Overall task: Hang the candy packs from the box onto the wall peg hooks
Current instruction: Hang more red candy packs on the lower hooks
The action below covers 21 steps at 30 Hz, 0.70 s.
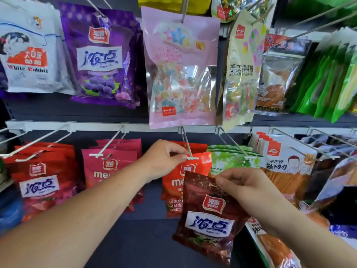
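Left hand (164, 160) pinches peg hook (187, 147) tip; right hand (245, 188) (fingers (228, 179) curled) pinches maroon pack (208, 219) top.

The left grip (166, 159) pinches the tip of a white peg hook (187, 144) on the lower rail, where orange-red packs (203, 160) hang. Just right and nearer, the right grip (245, 186) pinches the top edge of a tilted dark red Yake candy pack (208, 219).

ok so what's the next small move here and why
Probably lift the dark red pack up and slightly left onto the hook: the right hand pinches its top edge just below, while the left hand holds that hook's tip.
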### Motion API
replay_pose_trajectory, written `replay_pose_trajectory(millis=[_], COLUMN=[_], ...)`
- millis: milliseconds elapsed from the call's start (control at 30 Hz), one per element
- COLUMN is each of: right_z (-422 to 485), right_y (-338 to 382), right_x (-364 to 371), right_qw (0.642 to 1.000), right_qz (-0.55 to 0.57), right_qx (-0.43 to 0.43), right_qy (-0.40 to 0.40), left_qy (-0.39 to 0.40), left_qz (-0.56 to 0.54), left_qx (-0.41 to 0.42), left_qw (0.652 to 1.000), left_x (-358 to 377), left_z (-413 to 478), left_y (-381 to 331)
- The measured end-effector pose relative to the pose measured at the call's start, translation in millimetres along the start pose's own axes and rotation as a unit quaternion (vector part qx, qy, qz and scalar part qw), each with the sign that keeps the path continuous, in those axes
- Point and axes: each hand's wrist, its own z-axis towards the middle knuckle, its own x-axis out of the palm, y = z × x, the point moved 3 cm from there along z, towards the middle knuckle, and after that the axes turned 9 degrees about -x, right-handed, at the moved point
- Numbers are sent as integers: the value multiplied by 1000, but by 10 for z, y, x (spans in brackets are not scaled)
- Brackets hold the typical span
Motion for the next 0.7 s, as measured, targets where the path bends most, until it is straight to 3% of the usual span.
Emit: replay_pose_trajectory(millis=[133, 200, 267, 333, 400, 500, 567, 700], right_z=[33, 34, 28, 22, 30, 43, 35, -4], right_y=[24, 57, 108, 175, 245, 420, 538, 700], right_x=[33, 74, 156, 276, 450, 755, 997, 1505], right_qw=[1000, 1000, 1000, 999, 997, 993, 990, 983], right_qz=[1, 6, 4, 4, 3, -22, -22, 3], right_qx=[-4, -8, -22, -34, -48, -89, -102, -108], right_qy=[0, 6, 20, 39, 64, 77, 94, 146], left_qy=[-166, -197, -185, -117, -52, 15, 31, -42], left_qz=[107, 134, 65, -55, -170, -296, -314, -271], left_qx=[13, 21, 52, 35, -44, -136, -152, -121], left_qw=[980, 971, 979, 991, 983, 945, 937, 954], left_x=[3, -8, -42, -96, -225, -484, -665, -1042], left_z=[48, -72, -275, -589, -949, -1387, -1629, -1940], left_y=[-26, -15, 68, 161, 301, 504, 556, 671])
